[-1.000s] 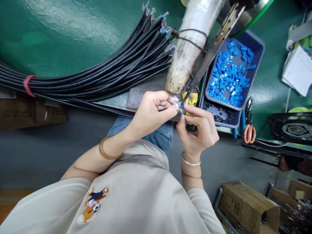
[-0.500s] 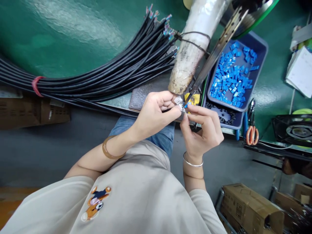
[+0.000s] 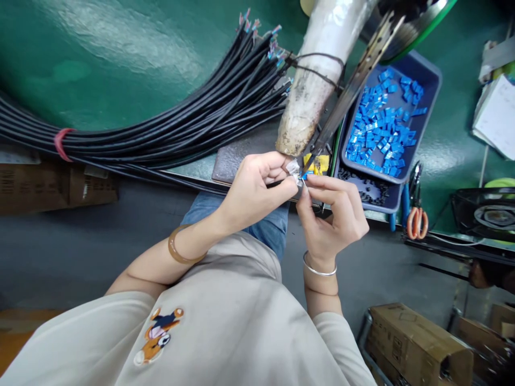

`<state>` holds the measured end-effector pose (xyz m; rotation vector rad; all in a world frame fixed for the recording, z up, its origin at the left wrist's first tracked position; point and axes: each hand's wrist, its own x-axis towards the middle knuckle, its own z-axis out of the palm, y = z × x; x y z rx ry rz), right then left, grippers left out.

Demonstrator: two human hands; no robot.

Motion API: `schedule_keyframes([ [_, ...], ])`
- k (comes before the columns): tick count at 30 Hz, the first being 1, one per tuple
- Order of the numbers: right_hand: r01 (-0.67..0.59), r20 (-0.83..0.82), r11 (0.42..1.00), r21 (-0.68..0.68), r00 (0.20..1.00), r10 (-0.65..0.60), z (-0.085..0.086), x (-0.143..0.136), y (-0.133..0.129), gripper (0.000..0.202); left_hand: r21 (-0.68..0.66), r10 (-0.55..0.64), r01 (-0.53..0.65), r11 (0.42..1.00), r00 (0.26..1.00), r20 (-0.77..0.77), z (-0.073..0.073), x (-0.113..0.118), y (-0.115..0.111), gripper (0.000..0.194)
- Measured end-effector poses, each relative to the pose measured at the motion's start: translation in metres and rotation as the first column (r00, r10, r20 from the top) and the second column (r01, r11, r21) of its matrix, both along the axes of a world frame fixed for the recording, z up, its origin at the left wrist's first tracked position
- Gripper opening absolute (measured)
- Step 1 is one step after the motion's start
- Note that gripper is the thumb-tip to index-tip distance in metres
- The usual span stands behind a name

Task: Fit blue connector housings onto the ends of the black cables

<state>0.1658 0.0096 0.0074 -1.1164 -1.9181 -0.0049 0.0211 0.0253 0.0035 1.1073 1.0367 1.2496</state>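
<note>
My left hand (image 3: 263, 179) pinches a small whitish piece (image 3: 293, 167) between thumb and fingers, under the tip of a white wrapped tube (image 3: 300, 112). Close beside it, my right hand (image 3: 332, 209) has thumb and index finger pressed together on a thin pale strand (image 3: 303, 183) that meets the piece. A dark metal arm (image 3: 341, 104) slants down to this spot, its lower end just above my fingertips. Yellow material (image 3: 317, 163) lies right behind the fingers. The fingers partly hide the small piece, so its exact shape cannot be made out.
Black cables (image 3: 169, 131), tied with a red band (image 3: 63, 144), spread across the green table (image 3: 132, 64). A blue-grey tray (image 3: 432, 80) of blue connectors stands at right, over another tray of small black parts. Orange-handled scissors (image 3: 417, 223) lie beside them. Cardboard boxes (image 3: 418, 338) are lower right.
The fingers of both hands have shifted very slightly at the small piece. The thin pale strand now shows more clearly at my right fingertips. The camera view has moved slightly.
</note>
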Motion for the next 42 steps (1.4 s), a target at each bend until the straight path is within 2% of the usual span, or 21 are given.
schedule_keyframes([
  [7, 0.009, 0.0, 1.0, 0.001, 1.0, -0.009, 0.0024, -0.0017, -0.0009, 0.017, 0.028, 0.002, -0.001, 1.0, 0.999, -0.038, 0.0018, -0.0004, -0.0018, 0.016],
  [15, 0.002, 0.047, 1.0, 0.021, 0.999, -0.003, -0.0014, -0.0004, -0.0019, 0.019, -0.036, -0.041, 0.039, 0.999, 0.998, -0.056, -0.0001, -0.0021, -0.0002, 0.02],
  [24, -0.015, -0.006, 0.999, -0.043, 1.0, 0.015, 0.002, 0.0009, -0.0009, 0.018, -0.043, -0.042, 0.042, 0.998, 0.999, -0.012, 0.0008, -0.0033, -0.0026, 0.017],
  [32, -0.002, -0.021, 1.0, -0.021, 1.0, 0.001, 0.0046, -0.0019, -0.0008, 0.018, -0.019, -0.014, 0.014, 1.0, 1.0, -0.02, 0.0048, -0.0016, -0.0005, 0.016],
  [42, -0.011, 0.035, 1.0, -0.014, 0.999, 0.011, 0.0001, 0.0007, -0.0018, 0.02, -0.048, -0.051, 0.047, 0.998, 0.997, -0.066, 0.0015, -0.0039, -0.0001, 0.018],
])
